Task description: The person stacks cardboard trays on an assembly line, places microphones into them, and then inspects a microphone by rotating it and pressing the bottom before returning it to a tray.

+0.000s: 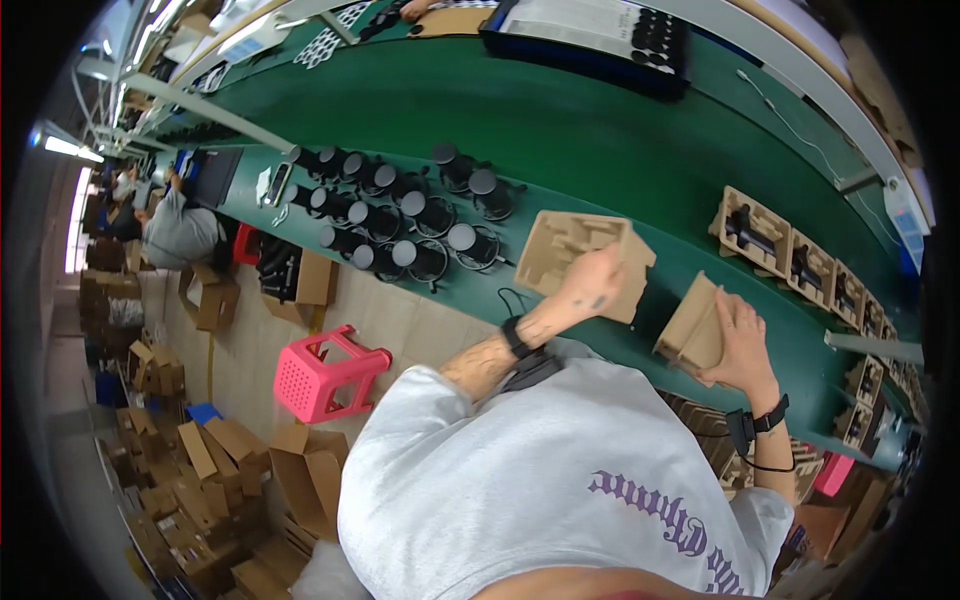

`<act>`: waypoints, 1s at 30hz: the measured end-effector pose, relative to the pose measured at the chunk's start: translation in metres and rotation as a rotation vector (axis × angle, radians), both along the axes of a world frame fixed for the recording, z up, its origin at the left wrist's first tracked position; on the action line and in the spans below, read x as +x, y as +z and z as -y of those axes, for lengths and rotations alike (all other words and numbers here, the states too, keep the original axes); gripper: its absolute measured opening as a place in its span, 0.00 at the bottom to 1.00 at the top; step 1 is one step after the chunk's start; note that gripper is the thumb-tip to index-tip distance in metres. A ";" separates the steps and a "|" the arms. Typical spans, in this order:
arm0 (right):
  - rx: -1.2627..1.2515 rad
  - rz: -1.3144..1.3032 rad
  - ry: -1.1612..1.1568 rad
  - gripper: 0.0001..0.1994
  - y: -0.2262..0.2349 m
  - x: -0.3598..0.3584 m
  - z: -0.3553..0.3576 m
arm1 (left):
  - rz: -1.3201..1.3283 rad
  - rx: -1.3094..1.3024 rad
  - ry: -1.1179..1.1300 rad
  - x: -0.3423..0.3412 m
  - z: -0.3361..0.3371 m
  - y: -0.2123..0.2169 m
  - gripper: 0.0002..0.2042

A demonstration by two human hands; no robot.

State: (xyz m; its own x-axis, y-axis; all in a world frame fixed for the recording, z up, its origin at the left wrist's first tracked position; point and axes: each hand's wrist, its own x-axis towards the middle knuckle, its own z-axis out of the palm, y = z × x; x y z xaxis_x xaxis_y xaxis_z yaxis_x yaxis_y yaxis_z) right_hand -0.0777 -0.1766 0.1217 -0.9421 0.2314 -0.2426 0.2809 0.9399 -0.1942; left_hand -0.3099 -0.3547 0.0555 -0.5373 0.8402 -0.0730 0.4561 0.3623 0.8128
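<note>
My left hand (592,283) is closed on the edge of a tan moulded-pulp tray (545,250), whose hollow side with its ridges faces up. The fingertips are partly hidden behind the tray's side. To the right, my right hand (738,345) grips a second pulp tray (692,325) that stands tilted at the bench's near edge. Its thumb lies at the lower edge and its fingers reach over the top. The two trays are apart. Left of them stand several black cylinders (468,240) with grey tops and cables, in rows on the green bench (480,290).
Filled pulp trays (757,232) holding black parts line the far right. A dark box (590,45) sits across the bench. On the floor at left are a pink stool (325,375) and cardboard boxes (205,470). Another person (182,230) sits farther left.
</note>
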 end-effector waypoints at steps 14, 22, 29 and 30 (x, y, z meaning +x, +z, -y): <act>-0.009 -0.160 -0.075 0.58 -0.007 0.003 -0.018 | -0.474 0.171 -0.051 -0.015 -0.064 -0.083 0.15; -0.113 -0.034 0.126 0.57 0.040 -0.011 0.012 | 0.581 0.043 -0.287 0.065 -0.023 -0.007 0.15; -0.067 0.011 0.175 0.56 0.090 -0.016 0.033 | 0.854 0.289 -0.204 0.088 0.002 0.040 0.15; -0.095 0.064 0.156 0.56 0.094 -0.024 0.028 | 0.944 0.278 -0.140 0.081 -0.007 0.041 0.14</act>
